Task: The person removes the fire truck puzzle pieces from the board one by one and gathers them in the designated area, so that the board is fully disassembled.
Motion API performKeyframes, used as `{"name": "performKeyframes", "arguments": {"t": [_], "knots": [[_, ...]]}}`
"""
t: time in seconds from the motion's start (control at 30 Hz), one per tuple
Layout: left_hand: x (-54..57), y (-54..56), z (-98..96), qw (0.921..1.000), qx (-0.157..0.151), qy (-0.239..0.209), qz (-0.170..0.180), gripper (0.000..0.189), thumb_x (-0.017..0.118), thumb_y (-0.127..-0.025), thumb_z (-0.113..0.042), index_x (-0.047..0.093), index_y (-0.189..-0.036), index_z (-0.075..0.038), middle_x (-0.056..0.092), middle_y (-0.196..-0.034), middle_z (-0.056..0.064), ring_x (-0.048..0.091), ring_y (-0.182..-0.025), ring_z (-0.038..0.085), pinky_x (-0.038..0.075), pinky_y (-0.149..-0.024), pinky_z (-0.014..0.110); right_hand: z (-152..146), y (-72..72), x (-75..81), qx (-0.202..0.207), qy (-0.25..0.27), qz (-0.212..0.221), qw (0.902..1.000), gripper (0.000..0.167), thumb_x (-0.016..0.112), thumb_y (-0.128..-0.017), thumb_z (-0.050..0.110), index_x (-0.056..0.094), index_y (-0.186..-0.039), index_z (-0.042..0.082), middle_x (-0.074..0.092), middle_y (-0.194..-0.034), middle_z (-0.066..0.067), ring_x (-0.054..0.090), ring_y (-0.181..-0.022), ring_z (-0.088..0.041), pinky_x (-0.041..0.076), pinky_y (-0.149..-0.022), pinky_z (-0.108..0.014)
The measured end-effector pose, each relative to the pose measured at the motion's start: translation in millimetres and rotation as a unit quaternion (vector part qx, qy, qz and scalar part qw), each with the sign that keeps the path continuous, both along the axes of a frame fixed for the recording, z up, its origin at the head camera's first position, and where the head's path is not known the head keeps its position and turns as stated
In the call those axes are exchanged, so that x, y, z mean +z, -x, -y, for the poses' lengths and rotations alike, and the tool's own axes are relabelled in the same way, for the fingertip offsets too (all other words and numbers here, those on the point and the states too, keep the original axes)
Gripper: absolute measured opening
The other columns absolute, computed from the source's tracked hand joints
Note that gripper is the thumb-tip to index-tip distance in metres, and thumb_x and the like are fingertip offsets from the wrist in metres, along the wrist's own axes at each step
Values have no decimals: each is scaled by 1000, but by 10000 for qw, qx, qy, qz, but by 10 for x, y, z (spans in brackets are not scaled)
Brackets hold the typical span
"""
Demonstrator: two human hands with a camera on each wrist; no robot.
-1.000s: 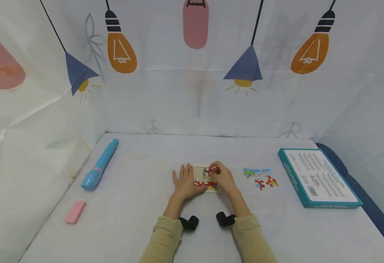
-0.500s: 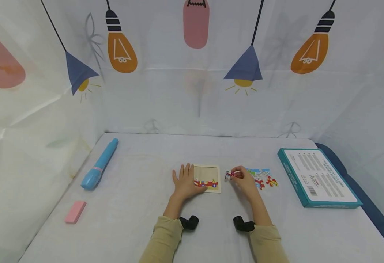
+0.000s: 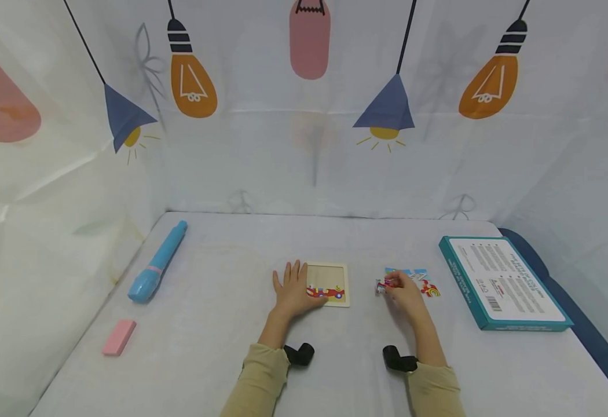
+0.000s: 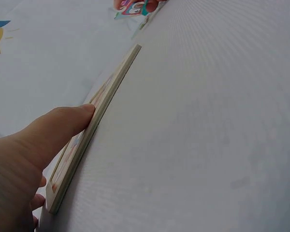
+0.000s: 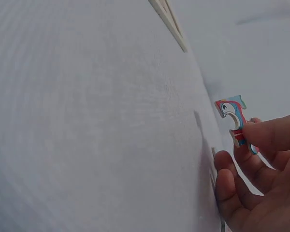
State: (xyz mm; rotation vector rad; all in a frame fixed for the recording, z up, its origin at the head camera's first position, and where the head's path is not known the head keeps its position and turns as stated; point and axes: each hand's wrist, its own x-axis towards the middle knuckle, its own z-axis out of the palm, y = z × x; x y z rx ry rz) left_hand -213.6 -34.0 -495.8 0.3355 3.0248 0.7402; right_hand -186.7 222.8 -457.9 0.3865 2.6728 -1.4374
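Observation:
My left hand lies spread on the left side of a wooden puzzle tray, its thumb on the near edge. Along the bottom of the tray sits a row of red jigsaw pieces showing a vehicle with wheels; above it the tray bottom is bare wood. To the right of the tray my right hand pinches a jigsaw piece between thumb and fingers, raised above the table. The piece is red and light blue with a printed eye. Loose jigsaw pieces lie just behind that hand, partly hidden by it.
A teal-edged box with a white printed face lies at the right. On the left are a blue microphone-shaped object and a pink block. Patterned white cloth hangs behind and beside the table.
My right hand has lifted the jigsaw piece off the tray and carried it right, to beside the loose pieces. The left hand has stayed on the tray.

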Motion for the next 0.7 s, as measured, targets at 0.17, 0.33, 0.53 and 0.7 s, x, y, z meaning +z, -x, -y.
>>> {"name": "performKeyframes", "arguments": {"t": [0.17,0.33,0.53,0.7], "knots": [[-1,-3,3,10000,-10,-25,-33,100,71,-68,-57,30,-143,-5,25,-149,16,14,-139,35,-1,-105,61,-64,-23,-2,-48,-122,-109,9999,27,51,-85,3,50,-111,-5,53,-99,-19,48,-91,-30,39,-68,-28],[6,-8,3,10000,-21,-52,-42,99,71,-68,-57,31,-143,-6,25,-149,16,14,-139,35,-1,-105,61,-103,-32,9,-187,-356,-72,9992,27,51,-85,4,52,-111,-4,52,-98,-19,48,-90,-31,40,-71,-34],[6,-9,5,10000,-24,-31,-48,99,70,-69,-57,30,-143,-6,25,-149,16,14,-139,36,-1,-105,61,-107,-30,9,-204,-709,-4,9973,29,51,-86,4,53,-113,-6,52,-103,-24,48,-92,-35,41,-78,-46],[22,-14,-3,10000,-25,-19,-46,99,71,-69,-57,30,-143,-6,25,-149,16,14,-139,36,-1,-105,62,-110,-10,-29,-275,-1204,-204,9921,27,55,-85,4,58,-110,-7,56,-96,-22,50,-86,-32,43,-74,-43]]}}
